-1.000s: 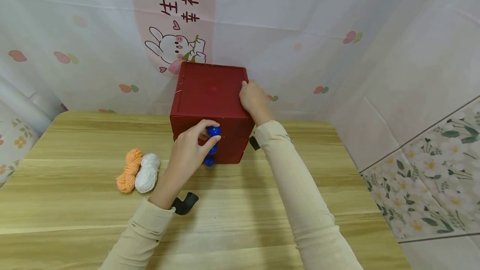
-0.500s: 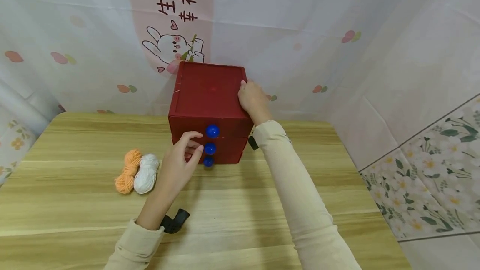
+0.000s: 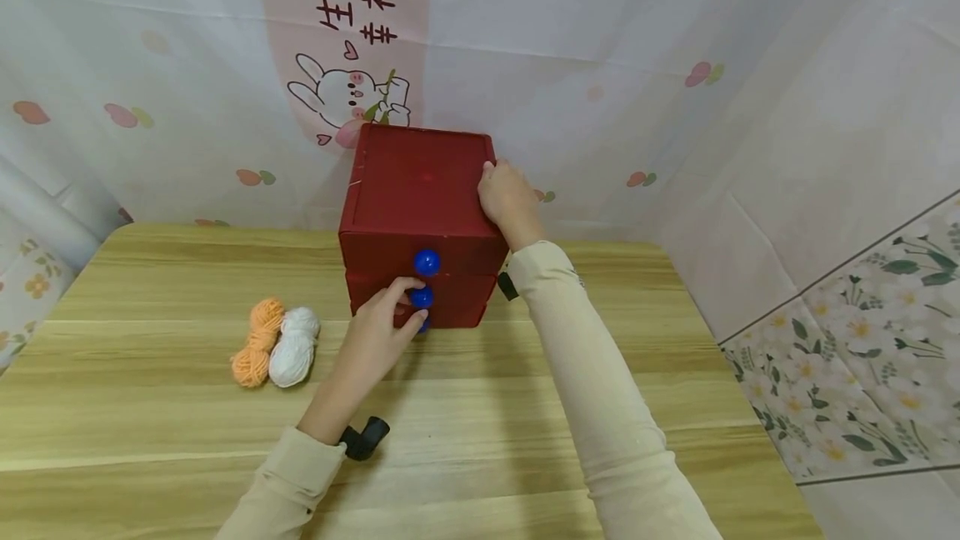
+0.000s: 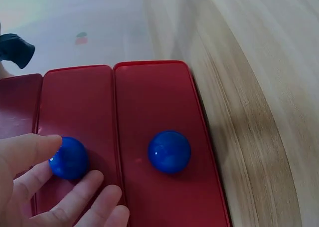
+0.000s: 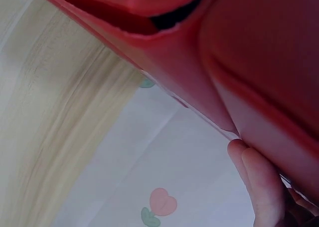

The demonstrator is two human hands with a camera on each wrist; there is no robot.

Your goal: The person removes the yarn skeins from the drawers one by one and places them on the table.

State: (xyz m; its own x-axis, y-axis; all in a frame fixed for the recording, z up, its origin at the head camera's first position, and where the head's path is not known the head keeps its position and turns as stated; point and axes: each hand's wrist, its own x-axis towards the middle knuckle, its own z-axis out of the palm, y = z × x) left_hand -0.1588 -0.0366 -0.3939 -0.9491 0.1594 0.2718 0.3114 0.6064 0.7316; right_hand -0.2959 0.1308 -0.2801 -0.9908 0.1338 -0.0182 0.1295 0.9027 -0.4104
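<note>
A red drawer unit (image 3: pixel 423 177) stands at the back of the table, with three blue knobs in a column on its front. My left hand (image 3: pixel 378 332) has thumb and fingers around the middle knob (image 4: pixel 70 158); the thumb touches it in the left wrist view. Just beyond those fingers is the lowest knob (image 4: pixel 169 152), untouched. Above the hand, the top knob (image 3: pixel 427 262) is free. My right hand (image 3: pixel 512 200) holds the unit's upper right edge toward the back; in the right wrist view the digits (image 5: pixel 259 179) lie along that edge, some hidden behind it.
Orange yarn (image 3: pixel 258 342) and white yarn (image 3: pixel 295 347) lie on the wooden table (image 3: pixel 150 432) to the left. A patterned curtain (image 3: pixel 562 23) hangs close behind the drawer unit. Black wrist-worn cameras sit at both wrists.
The left hand has let go of the top knob, drawn back to the left, then come in lower around the middle knob. The right hand keeps its hold on the unit.
</note>
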